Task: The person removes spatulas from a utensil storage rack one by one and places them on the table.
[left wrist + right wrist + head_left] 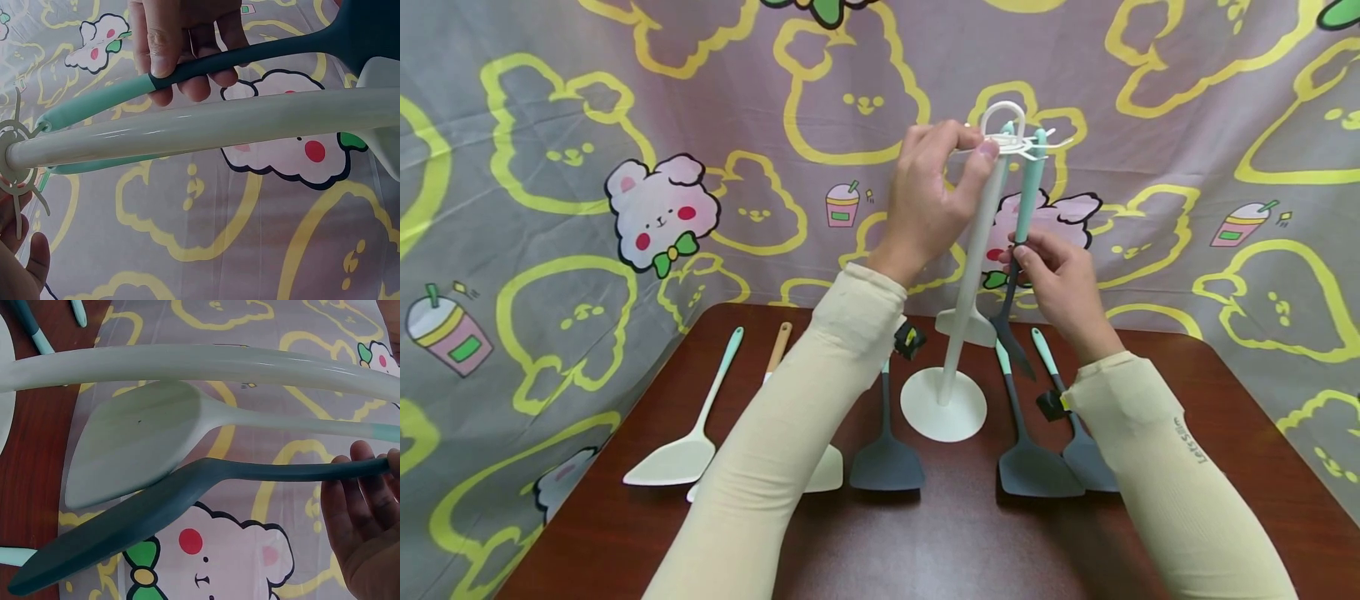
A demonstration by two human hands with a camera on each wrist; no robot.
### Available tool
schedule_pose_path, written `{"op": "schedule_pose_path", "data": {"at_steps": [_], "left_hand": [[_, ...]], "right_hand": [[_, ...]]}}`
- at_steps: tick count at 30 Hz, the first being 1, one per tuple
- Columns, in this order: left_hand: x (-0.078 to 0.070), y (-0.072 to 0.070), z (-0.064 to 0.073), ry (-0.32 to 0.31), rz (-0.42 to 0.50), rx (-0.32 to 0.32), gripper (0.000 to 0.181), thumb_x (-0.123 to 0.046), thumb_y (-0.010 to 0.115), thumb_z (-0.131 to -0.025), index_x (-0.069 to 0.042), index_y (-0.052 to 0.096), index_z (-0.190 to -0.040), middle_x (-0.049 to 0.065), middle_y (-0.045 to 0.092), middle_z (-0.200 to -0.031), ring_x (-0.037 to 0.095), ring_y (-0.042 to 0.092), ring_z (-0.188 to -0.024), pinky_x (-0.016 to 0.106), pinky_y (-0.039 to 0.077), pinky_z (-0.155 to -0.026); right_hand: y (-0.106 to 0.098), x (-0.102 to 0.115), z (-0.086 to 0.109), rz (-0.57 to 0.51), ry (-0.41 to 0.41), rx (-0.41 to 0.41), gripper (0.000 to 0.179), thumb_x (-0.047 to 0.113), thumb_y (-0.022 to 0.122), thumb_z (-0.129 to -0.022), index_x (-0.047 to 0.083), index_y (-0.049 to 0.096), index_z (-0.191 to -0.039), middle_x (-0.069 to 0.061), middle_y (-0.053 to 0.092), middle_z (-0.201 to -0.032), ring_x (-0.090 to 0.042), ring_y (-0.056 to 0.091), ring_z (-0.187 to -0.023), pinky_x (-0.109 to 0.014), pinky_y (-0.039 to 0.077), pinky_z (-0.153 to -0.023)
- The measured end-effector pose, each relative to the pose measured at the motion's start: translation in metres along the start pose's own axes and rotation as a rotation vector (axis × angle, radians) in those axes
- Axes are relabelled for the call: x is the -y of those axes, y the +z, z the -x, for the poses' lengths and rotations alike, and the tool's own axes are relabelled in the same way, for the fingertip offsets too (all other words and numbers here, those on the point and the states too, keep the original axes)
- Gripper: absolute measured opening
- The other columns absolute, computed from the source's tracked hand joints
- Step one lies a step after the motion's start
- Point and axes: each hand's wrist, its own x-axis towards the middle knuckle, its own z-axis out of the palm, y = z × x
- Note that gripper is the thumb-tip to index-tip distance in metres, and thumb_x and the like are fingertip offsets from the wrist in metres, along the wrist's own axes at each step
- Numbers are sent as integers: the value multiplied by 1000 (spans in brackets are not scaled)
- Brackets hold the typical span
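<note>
A white utensil rack [976,242] with a round base stands on the table, its pole leaning right in the head view. My left hand [934,187] grips the hook ring at its top. My right hand [1063,287] pinches a dark spatula [144,509] where its mint handle meets the dark shaft. The top of that handle is at one of the hooks [45,126]; whether it bears weight there I cannot tell. Behind the pole, a white spatula [137,437] with a mint handle hangs from the rack.
On the brown table [955,542], a white spatula [673,461] and a wooden-handled one [780,342] lie left, partly behind my left sleeve. Dark spatulas lie left of the base [887,462] and to its right [1037,471], [1090,458]. A patterned cloth [760,275] hangs behind.
</note>
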Motion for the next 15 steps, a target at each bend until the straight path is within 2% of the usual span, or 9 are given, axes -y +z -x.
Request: {"op": "schedule_pose_path", "data": {"at_steps": [8, 15], "left_hand": [[0, 1, 1, 4, 2, -6, 26, -28, 52, -96, -9, 69, -102, 2, 73, -111, 18, 51, -110, 18, 37, -95], [0, 2, 0, 14, 6, -17, 25, -27, 52, -96, -9, 69, -101, 3, 73, -111, 18, 52, -109, 19, 37, -95]], "right_hand": [[-1, -1, 1, -62, -3, -7, 29, 15, 53, -102, -1, 63, -123, 17, 70, -87, -1, 68, -81, -14, 55, -75], [-3, 1, 2, -53, 3, -6, 30, 16, 53, -102, 0, 63, -125, 18, 70, -87, 0, 68, -81, -14, 55, -75]]}}
